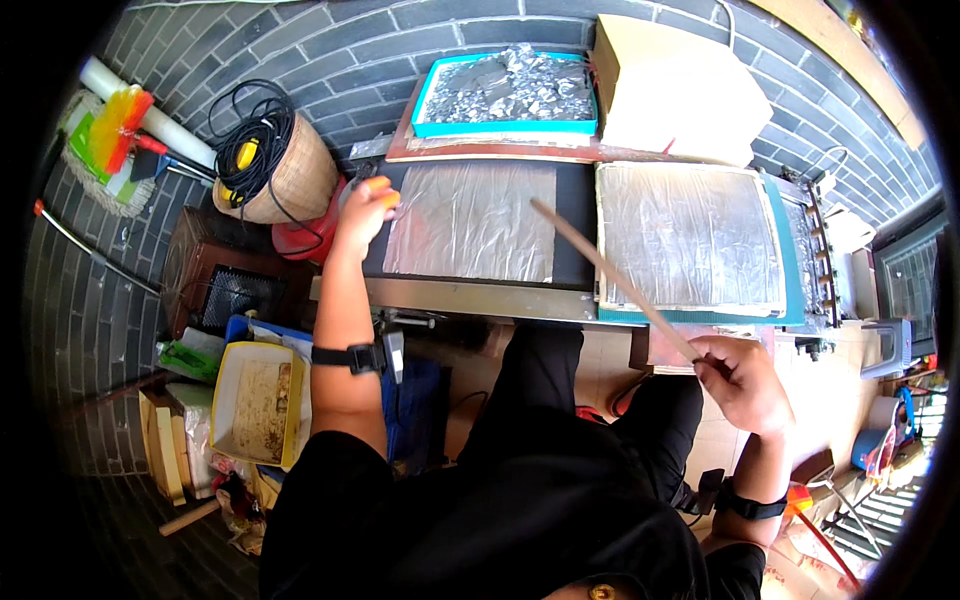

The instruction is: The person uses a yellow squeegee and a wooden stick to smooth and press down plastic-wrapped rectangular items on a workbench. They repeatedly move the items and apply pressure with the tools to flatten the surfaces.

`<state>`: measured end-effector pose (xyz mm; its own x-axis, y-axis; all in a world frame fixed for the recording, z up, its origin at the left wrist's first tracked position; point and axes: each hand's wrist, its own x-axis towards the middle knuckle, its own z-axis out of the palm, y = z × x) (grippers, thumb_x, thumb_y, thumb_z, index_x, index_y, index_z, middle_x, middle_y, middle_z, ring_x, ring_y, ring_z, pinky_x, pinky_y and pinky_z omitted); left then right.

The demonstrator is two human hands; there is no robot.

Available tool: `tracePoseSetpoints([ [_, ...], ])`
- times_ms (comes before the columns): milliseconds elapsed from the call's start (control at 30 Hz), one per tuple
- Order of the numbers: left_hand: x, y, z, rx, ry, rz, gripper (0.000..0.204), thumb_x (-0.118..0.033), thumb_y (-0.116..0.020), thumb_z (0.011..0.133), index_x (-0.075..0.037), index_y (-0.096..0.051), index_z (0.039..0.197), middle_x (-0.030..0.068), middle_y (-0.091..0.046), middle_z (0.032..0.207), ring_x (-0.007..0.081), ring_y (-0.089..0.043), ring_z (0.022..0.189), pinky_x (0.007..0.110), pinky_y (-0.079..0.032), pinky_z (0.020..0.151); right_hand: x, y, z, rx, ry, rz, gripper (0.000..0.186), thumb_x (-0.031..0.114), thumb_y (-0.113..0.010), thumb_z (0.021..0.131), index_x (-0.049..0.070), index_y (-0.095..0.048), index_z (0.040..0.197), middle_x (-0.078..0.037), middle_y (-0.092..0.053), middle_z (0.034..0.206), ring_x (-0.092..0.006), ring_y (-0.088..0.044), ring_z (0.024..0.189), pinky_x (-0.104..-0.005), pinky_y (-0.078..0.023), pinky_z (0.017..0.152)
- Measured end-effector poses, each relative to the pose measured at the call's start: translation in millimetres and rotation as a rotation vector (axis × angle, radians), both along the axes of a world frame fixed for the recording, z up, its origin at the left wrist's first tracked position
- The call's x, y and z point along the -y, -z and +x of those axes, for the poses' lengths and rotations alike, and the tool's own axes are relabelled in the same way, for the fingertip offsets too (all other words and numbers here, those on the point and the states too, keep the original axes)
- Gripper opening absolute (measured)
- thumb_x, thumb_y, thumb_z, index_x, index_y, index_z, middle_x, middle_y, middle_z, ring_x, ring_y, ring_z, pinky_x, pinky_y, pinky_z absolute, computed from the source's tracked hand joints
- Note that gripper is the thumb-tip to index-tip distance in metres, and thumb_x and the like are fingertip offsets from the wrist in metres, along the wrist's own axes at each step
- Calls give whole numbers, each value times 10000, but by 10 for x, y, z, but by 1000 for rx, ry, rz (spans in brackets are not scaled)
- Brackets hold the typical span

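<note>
My right hand [745, 385] is closed around the near end of a long thin wooden stick [625, 285]. The stick slants up and left, and its far tip stands over the right edge of a crinkled silvery foil sheet [470, 222] on a black work surface [573, 240]. At the left end of that surface, my left hand [362, 215] is closed on a small orange object [381, 192] whose kind I cannot make out. Right of the sheet, a pale square pad [690, 240] covered with wrinkled foil rests on a green mat [788, 255].
Behind the work surface are a blue tray [500, 128] of foil scraps and a large cream block of sheets [685, 85]. A woven basket [290, 170] with coiled black cable [255, 150] stands at left. Lower left is a yellow-rimmed tray [258, 400]. A grey stool [886, 345] stands far right.
</note>
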<state>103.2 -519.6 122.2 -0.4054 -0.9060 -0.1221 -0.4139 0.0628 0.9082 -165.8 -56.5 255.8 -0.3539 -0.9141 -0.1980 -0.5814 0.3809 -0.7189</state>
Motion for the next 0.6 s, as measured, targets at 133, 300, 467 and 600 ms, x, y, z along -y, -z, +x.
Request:
tracePoseSetpoints([
  [133,-371,-83,80,-305,461,585,260,-198,-590,933,20,-639,1066,128,-686,929,217,-685,817,343,-564,757,-394,189,-166,158,266,-186,159,-71,-546,873,-39,-614,1013,11,-537,679,-54,-451,601,-225,-364,526],
  [300,-303,14,224,-173,558,728,335,-264,-561,952,50,-629,1050,159,-678,961,255,-682,880,373,-556,822,-840,339,-387,166,352,-272,196,41,-508,951,5,-581,1129,42,-485,638,-9,-368,462,-176,-272,407],
  [467,-335,-29,223,-200,571,749,401,-310,-540,964,63,-622,1084,171,-674,993,272,-672,950,376,-545,862,-1211,529,-577,224,541,-579,217,168,-510,991,43,-572,1157,67,-442,631,-11,-345,469,-175,-270,413],
  [600,-343,-53,348,-760,420,828,418,-331,-535,963,53,-620,1104,122,-687,993,218,-669,897,327,-544,779,-1613,614,-977,204,1039,-934,237,184,-497,1002,59,-571,1189,32,-505,664,-32,-415,521,-179,-312,448],
])
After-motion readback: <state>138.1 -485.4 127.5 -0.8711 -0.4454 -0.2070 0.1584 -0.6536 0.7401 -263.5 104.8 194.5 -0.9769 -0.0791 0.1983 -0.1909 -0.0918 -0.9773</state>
